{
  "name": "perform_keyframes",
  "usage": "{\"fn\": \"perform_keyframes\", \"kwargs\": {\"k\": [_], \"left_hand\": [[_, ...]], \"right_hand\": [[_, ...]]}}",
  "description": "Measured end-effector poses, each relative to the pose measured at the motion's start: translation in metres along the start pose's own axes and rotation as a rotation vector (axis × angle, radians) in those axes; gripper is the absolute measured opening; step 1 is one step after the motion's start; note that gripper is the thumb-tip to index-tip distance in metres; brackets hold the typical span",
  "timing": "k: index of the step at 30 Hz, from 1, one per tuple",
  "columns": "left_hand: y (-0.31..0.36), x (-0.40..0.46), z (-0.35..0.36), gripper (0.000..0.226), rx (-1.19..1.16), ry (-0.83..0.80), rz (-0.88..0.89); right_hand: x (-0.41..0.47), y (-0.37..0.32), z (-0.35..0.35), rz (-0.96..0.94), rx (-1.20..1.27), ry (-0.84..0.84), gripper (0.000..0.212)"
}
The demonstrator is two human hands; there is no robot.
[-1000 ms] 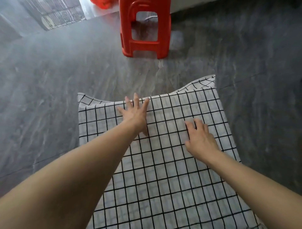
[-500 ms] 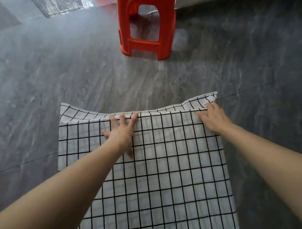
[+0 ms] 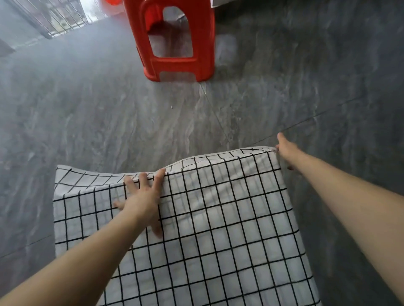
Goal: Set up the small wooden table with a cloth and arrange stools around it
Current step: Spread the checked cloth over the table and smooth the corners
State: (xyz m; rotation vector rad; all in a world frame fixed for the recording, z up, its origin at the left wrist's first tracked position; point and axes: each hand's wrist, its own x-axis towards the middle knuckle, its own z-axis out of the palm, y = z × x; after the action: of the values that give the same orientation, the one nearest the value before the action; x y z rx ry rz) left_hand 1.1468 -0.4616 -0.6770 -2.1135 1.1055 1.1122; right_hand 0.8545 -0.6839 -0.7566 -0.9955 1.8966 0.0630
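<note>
A white cloth with a black grid [image 3: 218,229] lies spread over the small table, which it hides completely. My left hand [image 3: 142,196] rests flat on the cloth near its far edge, fingers spread, fingertips at the fold. My right hand [image 3: 286,150] is at the far right corner of the cloth. Its thumb sticks out above the corner and its fingers curl down over the edge, holding the corner. A red plastic stool [image 3: 179,65] stands upright on the floor beyond the table, apart from it.
Dark grey marbled floor tiles [image 3: 87,120] surround the table on all sides. A metal grille [image 3: 54,19] runs along the far left. Part of another red object [image 3: 111,2] shows at the top edge, behind the stool.
My right hand moved from the middle of the cloth out to its far right corner and took hold there. My left hand stayed pressed near the far edge. The view shifted nearer the stool.
</note>
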Motion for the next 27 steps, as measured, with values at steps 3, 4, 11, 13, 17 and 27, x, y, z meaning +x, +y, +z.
{"fn": "perform_keyframes", "kwargs": {"k": [3,4,11,13,17,27], "left_hand": [[0.003,0.0,-0.003,0.161,-0.009,-0.009,-0.013],[0.003,-0.001,-0.003,0.16,-0.011,-0.01,-0.015],[0.006,-0.001,-0.005,0.16,0.004,-0.009,-0.034],[0.007,-0.002,-0.005,0.161,0.018,-0.01,-0.039],[0.008,-0.001,-0.005,0.162,0.029,-0.014,-0.044],[0.008,-0.001,-0.003,0.162,0.018,-0.005,-0.032]], "right_hand": [[0.001,-0.007,-0.005,0.075,0.043,-0.008,0.056],[0.003,-0.007,-0.007,0.094,0.051,-0.028,0.047],[0.012,-0.027,0.0,0.122,0.018,-0.206,0.035],[0.013,-0.033,0.001,0.131,0.01,-0.231,0.04],[0.016,-0.036,-0.004,0.159,0.031,-0.366,0.043],[0.023,-0.023,-0.012,0.132,-0.142,-0.135,0.025]]}}
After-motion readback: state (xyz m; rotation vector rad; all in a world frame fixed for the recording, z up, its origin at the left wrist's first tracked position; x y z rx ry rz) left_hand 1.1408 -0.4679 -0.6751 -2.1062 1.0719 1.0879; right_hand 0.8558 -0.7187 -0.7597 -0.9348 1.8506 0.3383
